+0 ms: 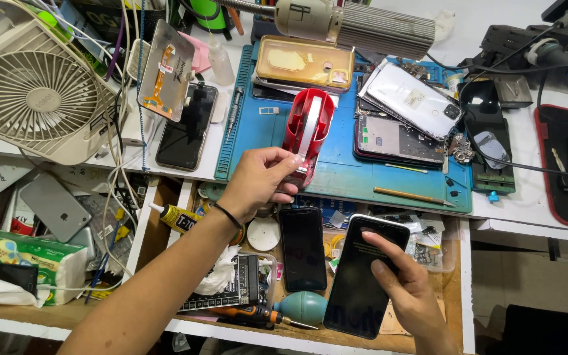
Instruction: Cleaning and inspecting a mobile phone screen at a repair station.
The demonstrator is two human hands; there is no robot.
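Red tape dispenser (307, 131) is upright at the near edge of the blue work mat (350, 177), left hand (258, 181) pinching its near end between thumb and fingers. Right hand (405, 283) grips a dark-screened phone (366, 276) by its right edge, thumb flat on the glass, over the open drawer (465, 289). Another black phone (302, 248) lies in the drawer between the hands. White fan (31, 85) far left.
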